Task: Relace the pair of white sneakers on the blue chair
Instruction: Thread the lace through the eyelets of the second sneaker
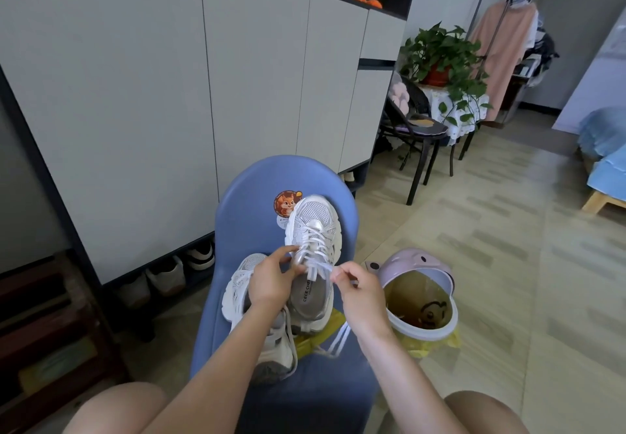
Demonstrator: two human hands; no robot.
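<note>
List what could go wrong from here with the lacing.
1. The right hand only pinches the lace at its end, so it may slip free and loosen the upper rows.
2. The far sneaker leans toe-up against the chair back, steadied by the left hand; a hard tug could tip it.
3. The open bin stands close beside the chair, so a slipping shoe might land in it.

Blue chair (250, 196) is smooth matt plastic w/ a glossy sticker (285, 204), sneakers (313, 230) are white mesh cloth w/ shiny silver trim & flat woven laces (333, 340), bin (420, 294) is glossy plastic, floor (508, 264) is dull wood-look, cabinet (169, 95) fronts are matt & smooth.
</note>
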